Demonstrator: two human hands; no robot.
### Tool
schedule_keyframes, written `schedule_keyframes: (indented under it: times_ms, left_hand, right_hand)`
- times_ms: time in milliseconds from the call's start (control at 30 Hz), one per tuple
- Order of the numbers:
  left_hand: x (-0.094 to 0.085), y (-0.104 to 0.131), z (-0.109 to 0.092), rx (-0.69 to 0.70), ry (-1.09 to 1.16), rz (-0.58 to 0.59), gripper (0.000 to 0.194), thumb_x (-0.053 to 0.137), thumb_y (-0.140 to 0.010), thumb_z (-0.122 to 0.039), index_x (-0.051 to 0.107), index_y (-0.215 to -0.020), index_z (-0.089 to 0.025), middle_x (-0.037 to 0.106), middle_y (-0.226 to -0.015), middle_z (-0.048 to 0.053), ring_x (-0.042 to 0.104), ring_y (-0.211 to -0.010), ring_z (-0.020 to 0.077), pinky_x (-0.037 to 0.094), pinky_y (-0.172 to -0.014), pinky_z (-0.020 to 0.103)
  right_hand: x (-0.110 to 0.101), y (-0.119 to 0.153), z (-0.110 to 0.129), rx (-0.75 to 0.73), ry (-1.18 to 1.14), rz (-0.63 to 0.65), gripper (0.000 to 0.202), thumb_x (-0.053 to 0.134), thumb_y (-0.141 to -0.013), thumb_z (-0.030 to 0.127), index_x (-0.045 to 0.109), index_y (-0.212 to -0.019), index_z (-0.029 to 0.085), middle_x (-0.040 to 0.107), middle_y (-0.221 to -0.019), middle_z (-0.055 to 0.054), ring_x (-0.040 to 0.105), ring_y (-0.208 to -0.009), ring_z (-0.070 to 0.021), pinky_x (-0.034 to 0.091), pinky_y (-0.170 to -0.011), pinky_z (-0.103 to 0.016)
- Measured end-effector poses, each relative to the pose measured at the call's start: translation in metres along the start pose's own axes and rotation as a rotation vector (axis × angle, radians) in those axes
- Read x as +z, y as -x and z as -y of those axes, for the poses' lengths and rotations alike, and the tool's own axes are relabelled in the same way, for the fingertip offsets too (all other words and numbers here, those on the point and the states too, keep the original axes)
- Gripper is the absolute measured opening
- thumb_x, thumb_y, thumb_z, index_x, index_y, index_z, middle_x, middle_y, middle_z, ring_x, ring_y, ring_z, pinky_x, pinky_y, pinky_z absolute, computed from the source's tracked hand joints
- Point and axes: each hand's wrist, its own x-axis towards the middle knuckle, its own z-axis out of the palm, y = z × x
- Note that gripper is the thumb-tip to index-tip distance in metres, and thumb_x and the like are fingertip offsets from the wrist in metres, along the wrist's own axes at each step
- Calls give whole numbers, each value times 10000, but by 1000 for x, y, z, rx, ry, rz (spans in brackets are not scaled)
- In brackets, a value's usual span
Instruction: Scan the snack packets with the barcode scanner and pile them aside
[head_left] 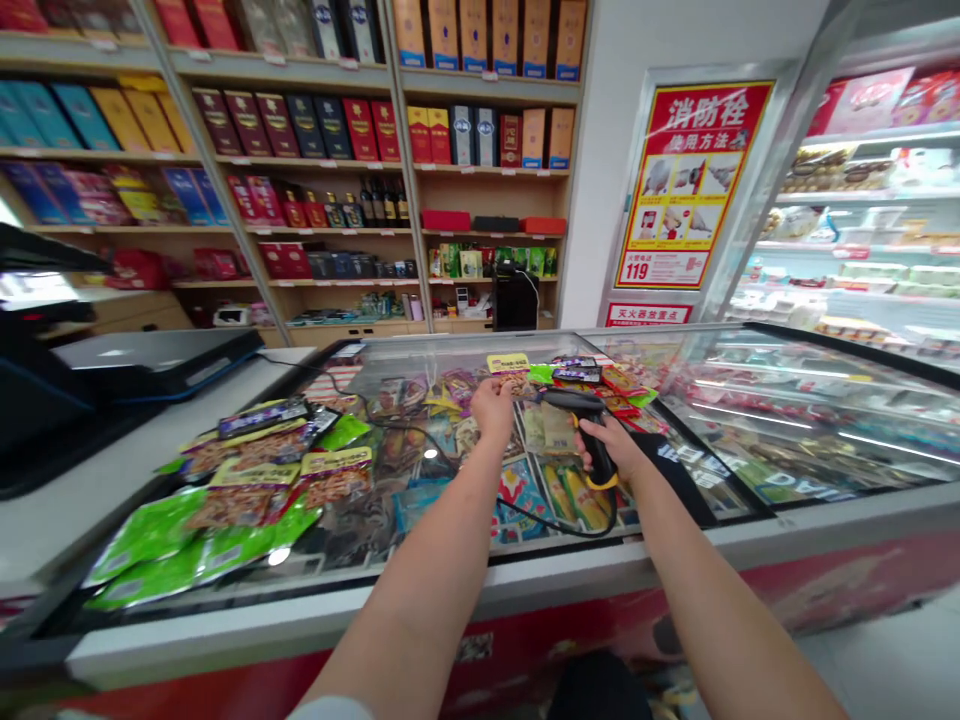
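My right hand is wrapped round the grip of a black barcode scanner with yellow trim. Its head points left, toward my other hand. A cable runs from the scanner's base across the glass. With its fingers pinched, my left hand holds a snack packet with a yellow header and brownish contents. Just right of that lies a pile of more packets, some red, some purple and some green. On the left end of the glass is a larger heap of snack packets, with bright green bags at its front.
The glass-topped chest freezer spans the space before me, with packaged goods under its lid. A counter with a flat scale-like device stands at left. Behind are shelves of boxes, a red fire-hydrant poster and a lit display fridge.
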Motion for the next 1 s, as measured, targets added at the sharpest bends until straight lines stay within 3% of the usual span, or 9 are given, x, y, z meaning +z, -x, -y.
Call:
schedule_keyframes:
  times_ms: [133,233,333,467,600,767,867,1000]
  left_hand:
    - [-4,0,1,-16,25,-10,115,612,-820,-240,691,-868,-171,739,-870,69,684,-825,184,483,-770,282]
    - [-27,-10,4,1,25,-53,112,610,-824,-239,687,-881,-181,740,-888,62,683,-833,178,483,-784,283]
    - [-72,-25,13,9,-26,-112,111,609,-824,-246,681,-883,-187,740,-898,57,682,-844,175,480,-800,282]
    - [-149,-43,32,-34,-163,-217,120,597,-820,-272,676,-870,-196,735,-866,43,678,-843,181,476,-810,289]
    - [-225,-60,57,-37,-281,-334,145,580,-813,-286,670,-870,-188,729,-896,62,673,-881,206,471,-831,309]
    - [-297,-73,83,-182,-379,-454,306,582,-814,-297,617,-1087,-164,715,-1031,124,657,-1002,257,455,-884,363]
    - [-318,-72,94,-303,-483,-408,443,611,-794,-312,549,-1204,-157,677,-1131,173,621,-1094,316,412,-956,469]
    - [-323,-62,101,-288,-605,-448,458,590,-805,-314,519,-1236,-174,581,-1276,194,537,-1206,339,387,-977,537]
  right_hand:
    - [0,-11,-4,6,-39,29,411,735,-690,434,566,-959,172,581,-540,40,504,-377,-103,467,-365,-231]
    - [18,-21,-2,-3,-42,72,412,743,-694,443,568,-955,176,592,-558,35,521,-392,-108,476,-369,-234]
    - [57,-32,4,-16,-57,152,401,760,-667,457,566,-887,183,587,-547,35,523,-389,-112,472,-363,-237]
    - [128,-47,7,-16,-89,228,372,758,-642,462,528,-751,190,575,-515,36,504,-362,-103,463,-352,-230]
    - [191,-59,-1,-3,-116,293,354,745,-638,431,531,-792,194,569,-493,45,496,-345,-108,455,-334,-233]
    - [234,-67,-17,17,-104,345,336,727,-668,424,528,-805,191,563,-480,44,492,-338,-106,450,-328,-225]
    - [243,-70,-24,20,-98,333,311,721,-673,406,532,-791,188,569,-481,38,493,-341,-105,459,-337,-227]
    - [241,-72,-29,34,-105,326,295,706,-703,400,562,-834,179,561,-485,40,481,-331,-108,434,-320,-227]
